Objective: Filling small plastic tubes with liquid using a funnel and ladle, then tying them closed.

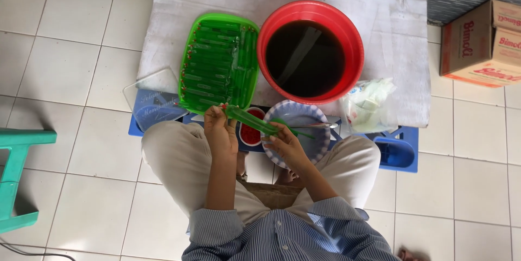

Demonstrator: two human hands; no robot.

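Just below the green tray [217, 63], over the person's lap, both hands hold one long, thin green tube [251, 120]. Its long axis runs slantwise from the tray's near edge down toward the patterned plate [301, 114]. The left hand [220, 131] is clamped on the upper end, nearest the tray; the right hand [286, 146] pinches the lower end over the plate's near rim. The tray, packed with like tubes lying crosswise, sits just beyond the left hand. Right of the tray and touching it stands a red basin [355, 44] of dark liquid. A small red-filled dish [251, 133] lies under the tube between the hands. Open tiled floor [81, 131] lies left of the tray.
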